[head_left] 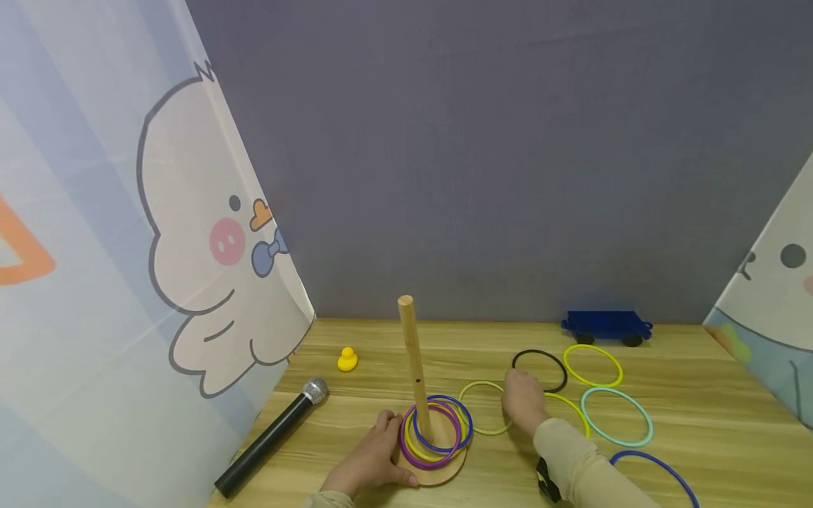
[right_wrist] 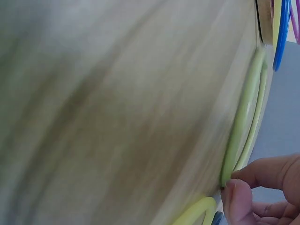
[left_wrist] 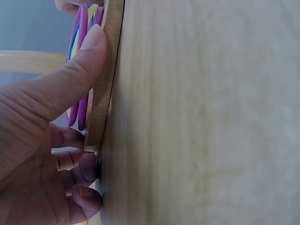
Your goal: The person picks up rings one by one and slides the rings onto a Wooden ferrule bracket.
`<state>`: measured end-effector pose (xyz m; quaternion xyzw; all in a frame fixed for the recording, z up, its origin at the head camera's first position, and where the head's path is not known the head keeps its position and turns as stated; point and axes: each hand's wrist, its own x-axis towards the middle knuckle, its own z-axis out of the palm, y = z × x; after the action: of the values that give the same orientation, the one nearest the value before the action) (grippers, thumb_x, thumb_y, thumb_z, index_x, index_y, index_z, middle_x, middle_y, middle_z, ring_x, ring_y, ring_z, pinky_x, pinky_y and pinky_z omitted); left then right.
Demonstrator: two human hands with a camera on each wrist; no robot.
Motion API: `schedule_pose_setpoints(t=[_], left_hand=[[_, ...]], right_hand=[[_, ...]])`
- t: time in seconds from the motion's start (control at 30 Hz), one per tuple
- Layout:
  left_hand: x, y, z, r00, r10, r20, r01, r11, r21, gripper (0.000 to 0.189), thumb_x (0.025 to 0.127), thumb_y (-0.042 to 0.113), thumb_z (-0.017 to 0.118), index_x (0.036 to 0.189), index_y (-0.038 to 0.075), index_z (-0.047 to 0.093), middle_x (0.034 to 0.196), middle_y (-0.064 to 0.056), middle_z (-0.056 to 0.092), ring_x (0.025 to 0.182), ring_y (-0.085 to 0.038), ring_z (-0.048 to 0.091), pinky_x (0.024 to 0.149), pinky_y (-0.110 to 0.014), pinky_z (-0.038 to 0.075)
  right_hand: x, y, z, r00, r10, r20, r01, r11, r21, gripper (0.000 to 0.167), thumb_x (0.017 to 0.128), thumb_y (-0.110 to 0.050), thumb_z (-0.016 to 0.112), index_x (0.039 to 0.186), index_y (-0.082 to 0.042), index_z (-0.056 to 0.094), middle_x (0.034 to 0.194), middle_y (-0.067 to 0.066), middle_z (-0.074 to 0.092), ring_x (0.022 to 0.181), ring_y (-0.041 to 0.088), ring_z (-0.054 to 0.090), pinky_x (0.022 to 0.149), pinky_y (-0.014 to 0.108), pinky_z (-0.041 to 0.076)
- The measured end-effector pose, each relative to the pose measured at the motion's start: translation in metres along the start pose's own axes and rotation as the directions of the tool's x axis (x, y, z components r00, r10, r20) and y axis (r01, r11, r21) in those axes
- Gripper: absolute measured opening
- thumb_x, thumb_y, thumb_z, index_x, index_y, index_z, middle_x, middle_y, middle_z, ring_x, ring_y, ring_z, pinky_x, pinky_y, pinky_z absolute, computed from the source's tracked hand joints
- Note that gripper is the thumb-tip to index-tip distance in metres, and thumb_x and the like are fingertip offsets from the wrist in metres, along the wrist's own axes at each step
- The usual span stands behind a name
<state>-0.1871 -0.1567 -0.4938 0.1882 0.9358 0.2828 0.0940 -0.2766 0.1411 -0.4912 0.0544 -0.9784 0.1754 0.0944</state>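
Observation:
A wooden post [head_left: 413, 360] stands on a round wooden base [head_left: 438, 478]. Purple, yellow and blue rings [head_left: 471, 425] lie stacked round its foot. My left hand [head_left: 368, 457] grips the base by its edge; in the left wrist view the thumb [left_wrist: 77, 72] lies along the near side and the fingers curl at the far side. To the right, my right hand [head_left: 524, 402] pinches a light green ring [right_wrist: 243, 110] between thumb and forefinger. That ring's far end is beside the base, close over the table.
Further right lie a black ring [head_left: 538, 351], yellow rings [head_left: 592, 346], a mint ring [head_left: 616, 390] and a blue ring [head_left: 660, 462]. A blue toy wagon [head_left: 606, 324] stands by the back wall. At left are a microphone [head_left: 269, 441] and a yellow rubber duck [head_left: 347, 360].

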Motion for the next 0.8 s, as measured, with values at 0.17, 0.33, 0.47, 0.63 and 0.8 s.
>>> schedule_pose_setpoints(t=[0.17,0.33,0.47,0.63,0.8], left_hand=[[0.001,0.002,0.003,1.0,0.011,0.003,-0.011,1.0,-0.008,0.112,0.065,0.046,0.086,0.145,-0.009,0.032,0.137,-0.021,0.036,0.119,-0.043,0.049,0.102,-0.055,0.042],[0.0,0.001,0.004,1.0,0.025,-0.007,-0.025,0.999,-0.029,0.111,0.065,0.046,0.086,0.144,-0.009,0.033,0.136,-0.02,0.036,0.12,-0.043,0.048,0.102,-0.056,0.041],[-0.002,0.0,0.001,0.999,0.038,-0.024,-0.039,0.999,-0.029,0.109,0.064,0.045,0.087,0.143,-0.01,0.034,0.134,-0.02,0.037,0.119,-0.044,0.048,0.102,-0.058,0.041],[-0.003,0.0,-0.002,0.999,0.036,-0.028,-0.037,0.999,-0.03,0.107,0.065,0.045,0.087,0.142,-0.009,0.036,0.134,-0.021,0.037,0.12,-0.045,0.047,0.103,-0.059,0.04],[-0.002,0.0,-0.002,0.999,0.031,-0.016,-0.032,0.999,-0.026,0.108,0.065,0.045,0.087,0.142,-0.009,0.035,0.134,-0.022,0.036,0.12,-0.046,0.047,0.102,-0.059,0.04]], right_hand=[[-0.001,0.005,-0.003,1.0,0.018,0.025,-0.018,1.0,-0.002,0.02,0.079,0.011,0.063,0.067,-0.003,0.054,0.064,0.01,0.056,0.061,0.028,0.059,0.051,0.04,0.051],[0.0,0.01,-0.01,0.992,0.058,0.114,-0.061,0.998,0.022,0.02,0.077,0.004,0.068,0.066,-0.005,0.054,0.064,0.007,0.055,0.059,0.022,0.054,0.051,0.037,0.049],[-0.001,0.012,-0.024,0.987,0.055,0.153,-0.07,0.993,0.094,0.026,0.077,0.001,0.069,0.057,-0.009,0.054,0.056,0.001,0.05,0.053,0.017,0.046,0.049,0.03,0.041],[-0.003,0.011,-0.053,0.989,0.033,0.147,-0.066,0.972,0.224,0.028,0.079,-0.001,0.066,0.057,-0.012,0.052,0.052,-0.004,0.044,0.047,0.011,0.039,0.048,0.025,0.032],[-0.009,0.007,-0.084,0.986,0.015,0.163,-0.074,0.93,0.359,0.012,0.082,0.0,0.063,0.072,-0.007,0.064,0.064,0.0,0.059,0.053,0.015,0.057,0.051,0.029,0.049]])
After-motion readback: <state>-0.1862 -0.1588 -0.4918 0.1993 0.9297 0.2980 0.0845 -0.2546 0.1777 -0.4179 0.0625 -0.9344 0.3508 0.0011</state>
